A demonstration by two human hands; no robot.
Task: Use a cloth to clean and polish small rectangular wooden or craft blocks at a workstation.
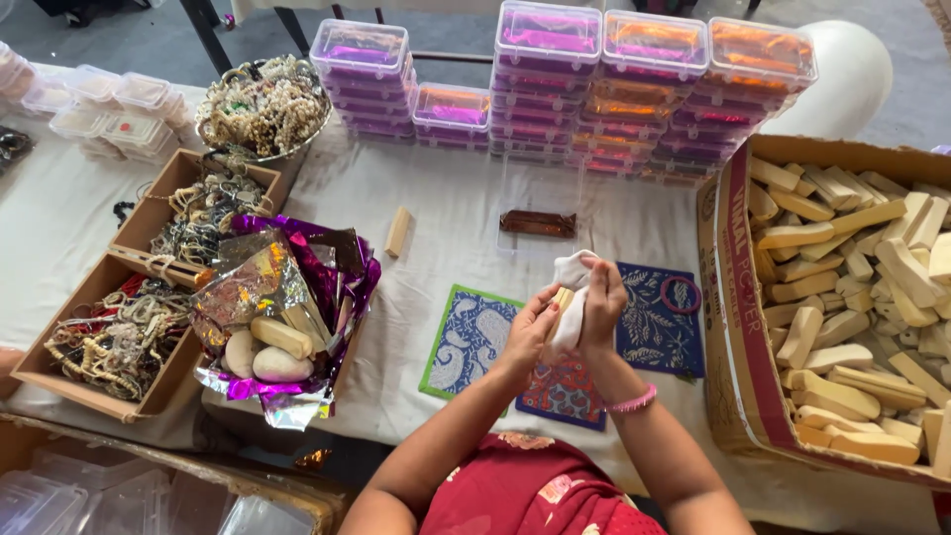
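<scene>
You are rubbing a small wooden block (561,300) with a white cloth (575,287), both hands gripping them: left hand (531,332), right hand (602,307). Next, turn it gently.

A single head-worn camera looks steeply down from above the person's shoulders, close over the two hands at the frame's lower centre, facing forward across the white-covered table (446,213) to the stacked plastic boxes (594,79) along the top edge, with floor just beyond them.
</scene>
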